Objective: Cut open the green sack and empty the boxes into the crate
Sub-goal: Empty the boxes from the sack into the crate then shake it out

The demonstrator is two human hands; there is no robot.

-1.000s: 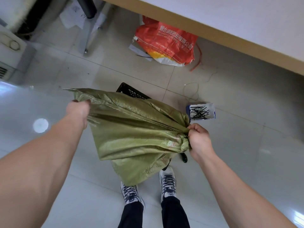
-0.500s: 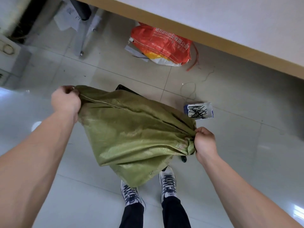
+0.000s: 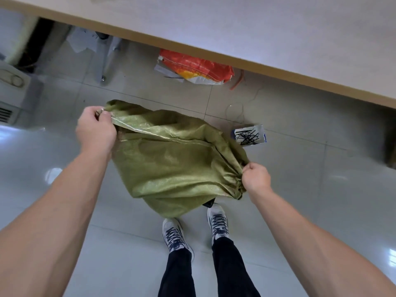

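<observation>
While both fists clamp the green sack point(image 3: 175, 163), left hand point(image 3: 96, 129) at hem, right hand point(image 3: 255, 179) at gathered corner.

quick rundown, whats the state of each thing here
green sack: lifted off the floor, limp, held at two ends
left hand: shut on the sack's stitched edge
right hand: shut on the sack's bunched end
small box: open, on the floor, black strips inside
orange bag: lying under the table
</observation>
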